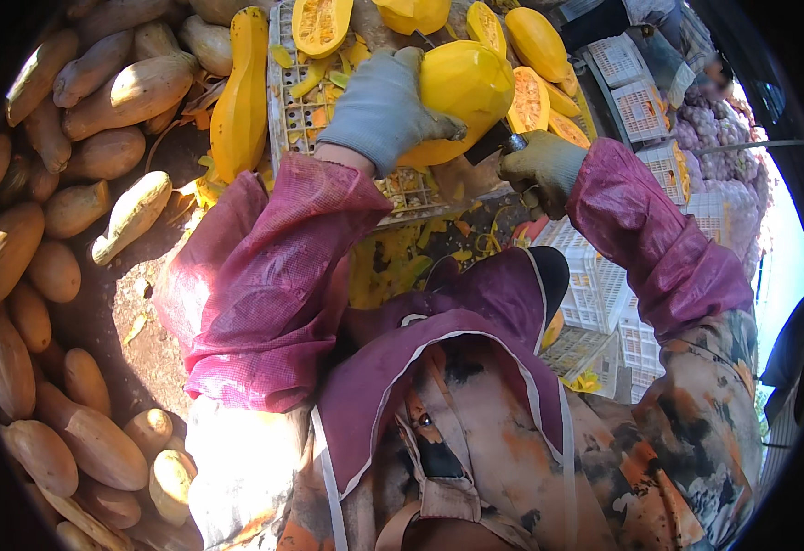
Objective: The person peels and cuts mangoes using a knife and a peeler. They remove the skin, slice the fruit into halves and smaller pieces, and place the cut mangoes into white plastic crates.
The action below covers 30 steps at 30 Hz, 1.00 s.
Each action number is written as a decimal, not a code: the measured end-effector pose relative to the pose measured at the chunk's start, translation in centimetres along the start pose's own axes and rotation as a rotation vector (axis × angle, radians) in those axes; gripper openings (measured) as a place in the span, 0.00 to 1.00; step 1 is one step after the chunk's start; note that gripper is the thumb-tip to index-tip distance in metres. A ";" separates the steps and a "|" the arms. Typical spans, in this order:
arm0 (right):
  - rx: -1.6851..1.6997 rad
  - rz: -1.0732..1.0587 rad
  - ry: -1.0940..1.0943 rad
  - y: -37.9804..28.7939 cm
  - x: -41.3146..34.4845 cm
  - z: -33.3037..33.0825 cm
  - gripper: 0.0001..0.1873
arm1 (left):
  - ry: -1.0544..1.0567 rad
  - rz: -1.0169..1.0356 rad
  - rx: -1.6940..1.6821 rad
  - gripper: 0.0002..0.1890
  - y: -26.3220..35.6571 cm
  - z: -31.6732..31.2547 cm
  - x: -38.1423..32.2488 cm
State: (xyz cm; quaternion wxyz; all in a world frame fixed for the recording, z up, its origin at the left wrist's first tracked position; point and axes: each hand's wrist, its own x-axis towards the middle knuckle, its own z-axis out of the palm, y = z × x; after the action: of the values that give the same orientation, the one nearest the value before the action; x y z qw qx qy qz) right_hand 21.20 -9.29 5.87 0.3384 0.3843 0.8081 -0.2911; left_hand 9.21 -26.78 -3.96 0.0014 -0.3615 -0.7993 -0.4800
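Note:
A peeled yellow squash (474, 86) lies over a white plastic crate (281, 103). My left hand (395, 110), in a grey work glove, grips its near left side, thumb towards me. My right hand (543, 169), in a soiled glove, is closed around the handle of a dark-bladed cutting tool (488, 142), whose blade is at the squash's lower right edge. Past the squash lie halved squashes (529, 100) with orange flesh and seeds. A long yellow peeled squash (240, 96) stands left of the crate. Peelings are scattered on the crate's grid.
Unpeeled tan squashes (133, 89) are piled on the ground at the left. At the right stand stacked white crates (591, 282) and net bags of purplish produce (712, 138). Another person (664, 34) is at the upper right. Peelings (402, 258) cover the ground below the crate.

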 end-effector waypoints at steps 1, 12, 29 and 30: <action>-0.168 -0.047 -0.021 0.1 1.0 0.4 0.11 | -0.005 0.006 -0.014 0.38 0.0 0.1 0.0; -1.017 -1.015 0.244 6.0 19.7 9.5 0.23 | 0.254 0.194 0.074 0.45 2.6 0.6 0.0; -0.070 -0.410 0.304 7.4 8.0 2.0 0.25 | 0.531 -0.661 -0.687 0.28 -1.6 -8.2 -8.3; -0.037 -0.359 0.283 7.5 7.9 1.7 0.26 | 0.479 -0.753 -0.763 0.27 -5.2 -9.7 -10.5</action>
State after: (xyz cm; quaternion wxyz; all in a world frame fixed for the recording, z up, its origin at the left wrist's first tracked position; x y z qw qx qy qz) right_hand 24.12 -3.24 -2.79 0.1715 0.2649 0.9082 -0.2749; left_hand 10.63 -41.72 -6.45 -0.1187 0.0910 -0.6209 -0.7695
